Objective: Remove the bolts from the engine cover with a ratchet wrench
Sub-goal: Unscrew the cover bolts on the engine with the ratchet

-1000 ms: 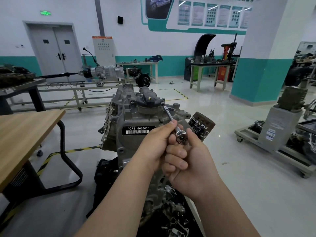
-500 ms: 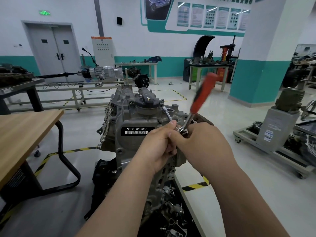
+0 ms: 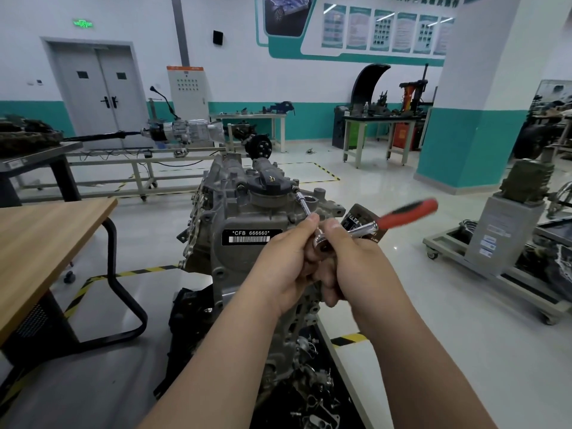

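Note:
A grey engine (image 3: 247, 218) with a "CFB 666660" label stands upright in front of me, a black filler cap (image 3: 269, 182) on top. A ratchet wrench (image 3: 402, 216) with a red and black handle points right, blurred by motion. Its chrome head (image 3: 322, 241) sits on a thin extension bar (image 3: 301, 202) that runs up to a bolt (image 3: 294, 189) beside the cap. My left hand (image 3: 284, 264) pinches the bar just below the head. My right hand (image 3: 356, 267) is wrapped around the ratchet near its head.
A wooden table (image 3: 40, 236) with a black tube leg stands at the left. A gearbox on a long frame (image 3: 185, 134) lies behind the engine. A wheeled cart (image 3: 501, 243) with equipment is at the right, a teal and white pillar (image 3: 483, 103) behind it. Loose parts (image 3: 312, 394) lie below the engine.
The red handle has swung from pointing up to pointing right, turning the ratchet on the extension bar. Both hands stay at the ratchet head.

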{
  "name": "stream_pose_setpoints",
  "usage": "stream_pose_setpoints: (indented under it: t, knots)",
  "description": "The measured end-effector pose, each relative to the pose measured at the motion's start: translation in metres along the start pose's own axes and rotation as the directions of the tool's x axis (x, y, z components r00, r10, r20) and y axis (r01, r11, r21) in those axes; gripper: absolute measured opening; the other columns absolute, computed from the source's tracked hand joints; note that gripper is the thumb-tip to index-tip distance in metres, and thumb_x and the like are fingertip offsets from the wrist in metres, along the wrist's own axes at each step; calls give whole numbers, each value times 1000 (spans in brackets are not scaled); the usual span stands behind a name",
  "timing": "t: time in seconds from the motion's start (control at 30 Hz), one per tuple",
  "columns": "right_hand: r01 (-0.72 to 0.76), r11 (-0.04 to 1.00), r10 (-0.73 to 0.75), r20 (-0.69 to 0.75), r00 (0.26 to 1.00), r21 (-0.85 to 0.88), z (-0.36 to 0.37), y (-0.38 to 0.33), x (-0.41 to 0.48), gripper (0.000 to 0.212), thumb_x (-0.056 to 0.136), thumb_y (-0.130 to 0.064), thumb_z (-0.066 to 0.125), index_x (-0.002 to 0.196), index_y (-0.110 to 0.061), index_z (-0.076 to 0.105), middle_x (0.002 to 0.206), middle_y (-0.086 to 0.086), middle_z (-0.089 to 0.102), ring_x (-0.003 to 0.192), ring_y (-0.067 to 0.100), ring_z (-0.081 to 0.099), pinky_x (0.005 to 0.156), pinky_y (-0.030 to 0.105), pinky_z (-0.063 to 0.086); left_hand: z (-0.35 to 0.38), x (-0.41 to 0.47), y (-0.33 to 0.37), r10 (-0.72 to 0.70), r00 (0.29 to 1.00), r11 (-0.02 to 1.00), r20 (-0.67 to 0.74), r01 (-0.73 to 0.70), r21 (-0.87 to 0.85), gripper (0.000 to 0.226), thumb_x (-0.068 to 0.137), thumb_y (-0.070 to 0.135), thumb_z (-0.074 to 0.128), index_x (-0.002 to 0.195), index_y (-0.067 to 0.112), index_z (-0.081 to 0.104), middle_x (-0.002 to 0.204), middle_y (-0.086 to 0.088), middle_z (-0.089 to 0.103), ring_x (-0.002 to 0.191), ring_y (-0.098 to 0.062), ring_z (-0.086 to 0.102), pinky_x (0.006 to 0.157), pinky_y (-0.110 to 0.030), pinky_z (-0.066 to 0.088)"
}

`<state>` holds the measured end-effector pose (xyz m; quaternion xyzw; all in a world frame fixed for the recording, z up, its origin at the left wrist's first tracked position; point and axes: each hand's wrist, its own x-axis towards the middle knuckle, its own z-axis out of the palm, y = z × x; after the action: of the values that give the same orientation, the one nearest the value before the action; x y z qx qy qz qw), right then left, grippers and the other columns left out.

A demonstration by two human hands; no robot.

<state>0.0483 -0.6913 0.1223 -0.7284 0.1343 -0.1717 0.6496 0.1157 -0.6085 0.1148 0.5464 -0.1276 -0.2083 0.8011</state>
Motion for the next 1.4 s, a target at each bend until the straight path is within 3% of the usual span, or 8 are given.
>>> stream_pose_setpoints:
  t: [0.1,0.27,0.43,0.53,0.63,0.87,1.23,1.4]
  knots:
    - [-161,885,113,134,984,436,11,5,-3,54,98,-51,44,63,-20,70,45,3,43,32,17,35,43,27,32,-2,-4,2,-38,999,999,-1,38,36,48,94,41,54,54,15,54,38,-2,45,27,-15,44,34,-13,35]
    - [-546,330,110,543,833,770,10,5,-12,53,91,-52,44,72,-7,66,40,-7,36,25,6,30,32,18,27,-1,-4,2,6,1000,1000,1,-6,23,39,94,34,57,64,17,73,64,-5,53,54,-12,53,48,-16,47]
    - [-489,459,159,473,867,742,12,3,-10,53,90,-54,46,66,-11,64,38,-6,34,25,8,28,32,18,29,1,-5,2,25,999,999,-20,-25,20,30,94,31,59,70,14,67,49,2,54,40,-8,52,41,-13,43]
    - [-305,765,194,248,949,567,9,8,-4,59,95,-55,44,55,-17,63,39,-1,35,29,14,29,36,23,31,3,-6,1,23,999,998,-27,-21,59,32,94,34,58,69,15,61,41,3,46,33,-12,45,38,-14,36]
    - [-16,1000,16,9,1000,-5,0,2,-3,62,94,-55,47,44,-22,60,37,0,47,33,18,43,41,28,36,4,-3,0,52,998,995,-47,-48,83,38,94,32,58,58,19,63,52,-1,47,42,-16,43,48,-25,32]
    - [187,720,-329,-92,940,-668,-8,-8,-4,51,78,-61,54,52,-17,51,47,-3,58,49,14,56,47,29,41,3,-1,-2,36,998,998,-44,-34,45,25,95,29,56,76,18,68,53,3,46,42,-10,34,45,-23,29]
    - [-10,995,10,8,1000,97,4,-3,-2,61,94,-55,46,45,-20,55,38,-1,39,32,18,38,45,28,34,-1,-4,2,60,998,995,-31,-58,85,35,95,37,54,69,18,64,52,0,49,42,-14,42,45,-21,33]
    - [-425,545,181,393,901,723,12,-7,-8,54,96,-54,42,70,-10,61,38,-7,29,26,8,26,33,18,29,-6,-2,4,-8,1000,996,-9,9,94,36,92,39,60,67,15,55,51,-1,51,34,-12,51,33,-13,35]
